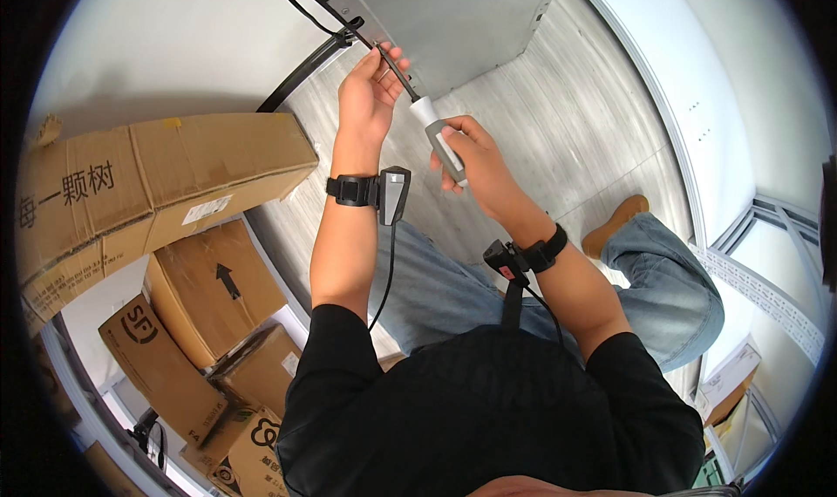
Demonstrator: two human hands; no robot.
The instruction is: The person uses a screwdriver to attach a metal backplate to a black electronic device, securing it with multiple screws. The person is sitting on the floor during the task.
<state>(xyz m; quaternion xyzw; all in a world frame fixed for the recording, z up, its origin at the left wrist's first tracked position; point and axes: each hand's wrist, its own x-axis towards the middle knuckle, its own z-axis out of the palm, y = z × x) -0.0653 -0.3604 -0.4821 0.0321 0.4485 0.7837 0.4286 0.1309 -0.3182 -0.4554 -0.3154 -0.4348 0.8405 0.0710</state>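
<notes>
My right hand [471, 155] is wrapped round the grey and white handle of a screwdriver [443, 139]. Its dark shaft slants up and left toward the grey metal panel [453, 26]. At the shaft's far end, the thumb and fingertips of my left hand [370, 96] are closed about the tip, with the other fingers loosely curled. Whether a small screw sits there is too small to tell. Just beyond my left fingertips are the panel's lower edge with its small fittings and a black cable [301, 7].
At the left lies a long cardboard box [166, 170], with several smaller cartons [222, 288] below it. Wood-look floor [558, 122] spreads under my hands. A white-framed wall edge curves along the right. My bent leg in jeans [663, 279] is at the right.
</notes>
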